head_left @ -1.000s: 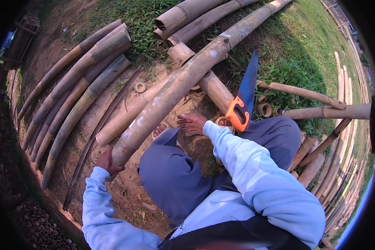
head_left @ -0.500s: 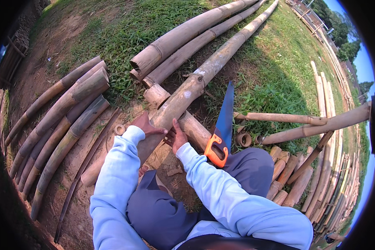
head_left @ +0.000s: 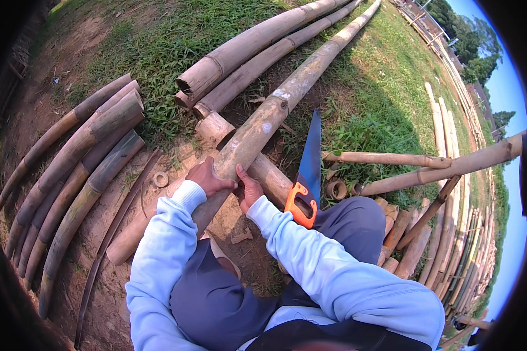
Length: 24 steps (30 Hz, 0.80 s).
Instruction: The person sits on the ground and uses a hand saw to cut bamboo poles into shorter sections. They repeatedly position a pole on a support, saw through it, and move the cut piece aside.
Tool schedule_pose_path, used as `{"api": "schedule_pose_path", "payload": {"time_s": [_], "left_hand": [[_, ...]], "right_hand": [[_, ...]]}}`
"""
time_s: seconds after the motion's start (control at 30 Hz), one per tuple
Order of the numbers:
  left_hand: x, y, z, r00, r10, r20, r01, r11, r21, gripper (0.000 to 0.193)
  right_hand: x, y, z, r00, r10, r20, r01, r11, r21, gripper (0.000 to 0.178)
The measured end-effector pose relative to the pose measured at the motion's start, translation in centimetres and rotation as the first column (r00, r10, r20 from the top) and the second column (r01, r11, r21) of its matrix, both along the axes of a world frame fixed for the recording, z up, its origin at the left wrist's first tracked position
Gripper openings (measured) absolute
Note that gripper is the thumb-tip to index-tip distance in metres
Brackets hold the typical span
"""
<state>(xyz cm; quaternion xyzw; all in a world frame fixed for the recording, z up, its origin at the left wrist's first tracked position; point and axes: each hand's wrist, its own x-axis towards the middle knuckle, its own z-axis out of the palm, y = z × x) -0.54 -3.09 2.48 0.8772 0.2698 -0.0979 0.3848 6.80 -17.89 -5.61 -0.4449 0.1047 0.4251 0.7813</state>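
Note:
A long, thick bamboo pole (head_left: 310,73) runs from the far grass down to my lap, its near part resting across a shorter bamboo length (head_left: 273,177). My left hand (head_left: 206,176) wraps over the pole's left side, thumb pointing inward. On the other side my right hand (head_left: 249,188) grips it, thumb up along the wall and other fingers partly hidden beneath. Both thumbs nearly meet at one spot. Beside my right knee a handsaw (head_left: 307,167) with an orange handle and a dark blue blade stands upright, leaning near the shorter bamboo, untouched.
Several cut bamboo lengths (head_left: 99,134) lie at left, beside a thin dark strip (head_left: 112,234) and a small bamboo ring (head_left: 160,179). Two thick poles (head_left: 240,61) lie beyond my hands. At right are crossed poles (head_left: 392,158), short offcuts (head_left: 401,225) and stacked long bamboo (head_left: 459,234).
The view has shifted slightly, so the surroundings sit a little further left. Both hands keep their hold at about the same place on the pole, and the saw has not moved.

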Motion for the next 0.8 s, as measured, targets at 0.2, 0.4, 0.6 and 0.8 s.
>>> {"api": "schedule_pose_path", "payload": {"time_s": [0.2, 0.4, 0.6, 0.8], "left_hand": [[-4.1, 0.8, 5.7, 0.999, -0.005, -0.047, 0.003, 0.999, -0.048, 0.103], [-15.5, 0.3, 9.7, 0.998, 0.052, -0.041, -0.05, 0.998, 0.046, 0.099], [-28.7, 0.8, 11.6, 0.971, 0.098, -0.217, -0.117, 0.99, -0.078, 0.102], [-37.6, 0.5, 4.4, 0.952, 0.108, -0.288, -0.127, 0.991, -0.051, 0.106]], "right_hand": [[-3.7, -0.1, 4.5, 0.992, 0.121, 0.034, -0.125, 0.974, 0.19, 0.055], [-12.9, -0.6, 6.6, 0.85, 0.515, 0.114, -0.526, 0.844, 0.108, 0.074], [-18.2, 0.8, 3.9, 0.198, 0.865, 0.461, -0.975, 0.222, 0.003, 0.088], [-22.6, 3.4, -2.6, -0.345, 0.746, 0.57, -0.938, -0.254, -0.235, 0.072]]}}
